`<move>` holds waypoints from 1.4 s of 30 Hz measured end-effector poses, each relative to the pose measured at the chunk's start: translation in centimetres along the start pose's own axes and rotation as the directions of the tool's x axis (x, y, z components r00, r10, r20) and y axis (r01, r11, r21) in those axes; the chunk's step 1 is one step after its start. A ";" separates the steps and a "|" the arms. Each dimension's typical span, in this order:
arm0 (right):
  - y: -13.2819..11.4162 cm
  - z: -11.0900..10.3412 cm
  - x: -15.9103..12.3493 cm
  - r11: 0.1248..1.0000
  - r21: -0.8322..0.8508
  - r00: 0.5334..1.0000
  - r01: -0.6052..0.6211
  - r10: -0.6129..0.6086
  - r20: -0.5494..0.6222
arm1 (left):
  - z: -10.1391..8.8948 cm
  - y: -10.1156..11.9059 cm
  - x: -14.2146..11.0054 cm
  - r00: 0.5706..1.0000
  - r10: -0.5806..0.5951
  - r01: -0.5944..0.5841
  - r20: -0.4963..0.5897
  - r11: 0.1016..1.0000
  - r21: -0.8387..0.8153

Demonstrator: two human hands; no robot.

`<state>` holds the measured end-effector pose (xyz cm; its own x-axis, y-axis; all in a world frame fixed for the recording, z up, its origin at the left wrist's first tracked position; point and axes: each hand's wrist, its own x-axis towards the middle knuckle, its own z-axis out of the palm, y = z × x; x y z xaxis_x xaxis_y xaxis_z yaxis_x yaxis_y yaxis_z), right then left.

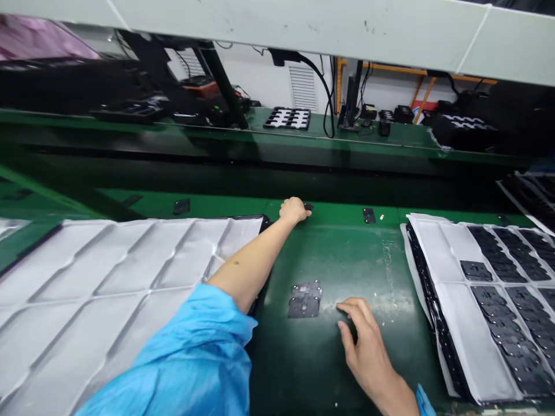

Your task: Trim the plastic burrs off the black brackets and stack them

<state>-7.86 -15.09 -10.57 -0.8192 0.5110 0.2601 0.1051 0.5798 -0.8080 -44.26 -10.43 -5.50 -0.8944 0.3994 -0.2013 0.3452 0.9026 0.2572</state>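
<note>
My left hand [295, 210] is stretched out to the far strip of the green bench, its fingers curled over a small black plate [308, 206] whose edge shows beside them. Most of those fingertips are hidden. Lower down, my right hand [366, 346] hovers with thumb and fingers apart and nothing between them. Just left of it lie a black part [304, 307] and another like it, overlapping on the green surface [342, 254]. Both are flat with small cutouts.
A white-lined tray [143, 254] with dividers lies at left. On the right, a stack of trays [466, 341] holds rows of black parts [507, 335]. More black plates [369, 215] lie along the far strip. A white beam [303, 26] crosses overhead.
</note>
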 end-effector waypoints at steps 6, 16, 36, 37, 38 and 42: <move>0.9 -2.2 1.1 0.998 0.048 0.992 -0.034 0.040 -0.122 | -1.2 0.8 -6.0 0.950 0.306 -0.302 0.055 0.951 -0.073; -2.2 -6.3 1.0 0.919 0.356 0.981 -0.168 0.191 -0.029 | 0.4 -2.5 -27.8 0.701 0.713 -0.600 0.022 0.605 -0.524; -2.6 -6.5 -1.8 0.827 0.537 0.959 -0.167 0.262 -0.105 | 6.2 -2.3 -33.8 0.769 0.601 -0.556 -0.216 0.463 -0.690; -2.5 -6.4 -1.8 0.821 0.547 0.959 -0.165 0.263 -0.105 | 6.4 -2.3 -33.9 0.775 0.593 -0.549 -0.217 0.462 -0.697; -2.4 -6.4 -1.9 0.814 0.558 0.960 -0.162 0.261 -0.103 | 6.5 -2.2 -33.9 0.780 0.587 -0.542 -0.217 0.461 -0.702; -2.1 -6.4 -2.1 0.795 0.592 0.963 -0.135 0.245 -0.109 | 6.7 -2.0 -34.0 0.782 0.579 -0.544 -0.229 0.455 -0.705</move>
<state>-2.79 -13.35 -6.03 -0.7019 0.7038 0.1100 -0.1390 0.0161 -0.9902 -12.62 -24.73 -5.54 -0.5652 0.7982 0.2082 0.4427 0.0806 0.8930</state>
